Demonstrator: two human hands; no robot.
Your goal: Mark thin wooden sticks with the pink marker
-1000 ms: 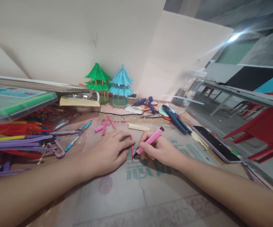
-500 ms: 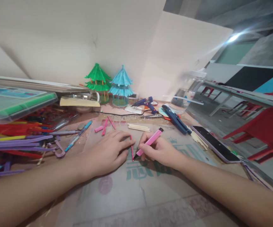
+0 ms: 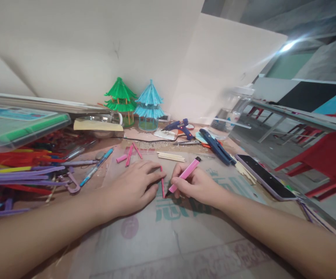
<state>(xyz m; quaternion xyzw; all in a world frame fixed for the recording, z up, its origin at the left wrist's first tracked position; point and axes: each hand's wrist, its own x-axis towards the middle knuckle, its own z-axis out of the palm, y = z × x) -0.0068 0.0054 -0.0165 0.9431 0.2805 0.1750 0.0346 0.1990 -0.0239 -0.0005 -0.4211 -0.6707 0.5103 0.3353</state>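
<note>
My right hand [image 3: 195, 182] is closed around a pink marker pen [image 3: 184, 175], its black tip by the near end of a thin pink stick [image 3: 162, 182]. My left hand [image 3: 137, 186] rests on the sheet with its fingers bent, and a fingertip presses the stick down near its far end. Beyond my left hand lie two pink sticks [image 3: 129, 155] and the pink marker cap [image 3: 121, 158]. Several plain wooden sticks [image 3: 171, 156] lie in a row beyond my hands. Under everything is a translucent printed plastic sheet [image 3: 144, 248].
Green [image 3: 120, 93] and blue [image 3: 149, 99] model pavilions stand at the back beside a glue gun [image 3: 179, 127]. On the right are a dark blue cutting tool [image 3: 216, 147] and a phone [image 3: 263, 176]. Fuzzy craft stems [image 3: 19, 176] and a plastic case [image 3: 22, 124] crowd the left.
The marker tip has shifted very slightly to the right at the stick's near end. My left hand and the stick stay in place.
</note>
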